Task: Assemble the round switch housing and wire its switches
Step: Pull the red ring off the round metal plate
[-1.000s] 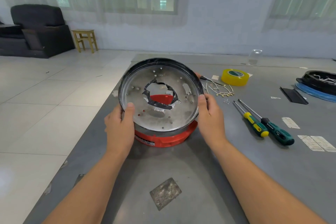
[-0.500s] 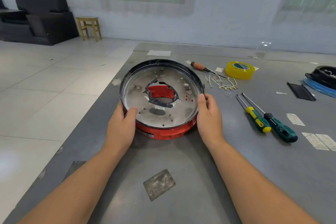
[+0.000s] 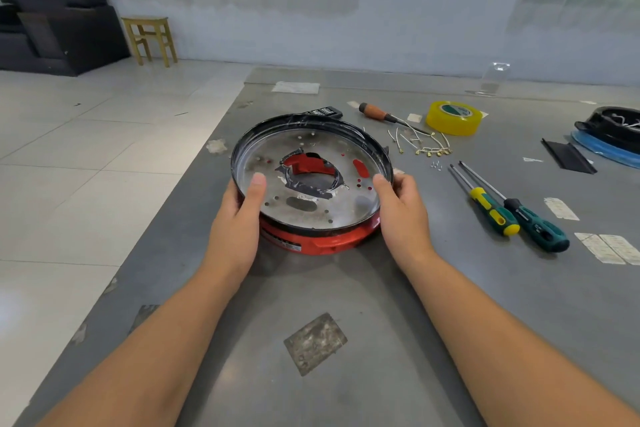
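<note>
- Head view: the round housing (image 3: 311, 191) is sitting on the grey table (image 3: 381, 322), open side facing up, a black-rimmed metal plate (image 3: 332, 211) over a red base (image 3: 322, 243)
- A white label on the red base is showing print too small to read; the green label inside the yellow tape roll (image 3: 453, 117) is also unreadable
- The left hand (image 3: 239, 222) is gripping the housing's left rim, thumb curled over onto the plate
- The right hand (image 3: 401, 208) is clasping the right rim, thumb on its edge
- Two green-handled screwdrivers (image 3: 512, 215) are lying just right of the housing, tips pointing away to the left, with loose wires (image 3: 422, 144) beyond them
</note>
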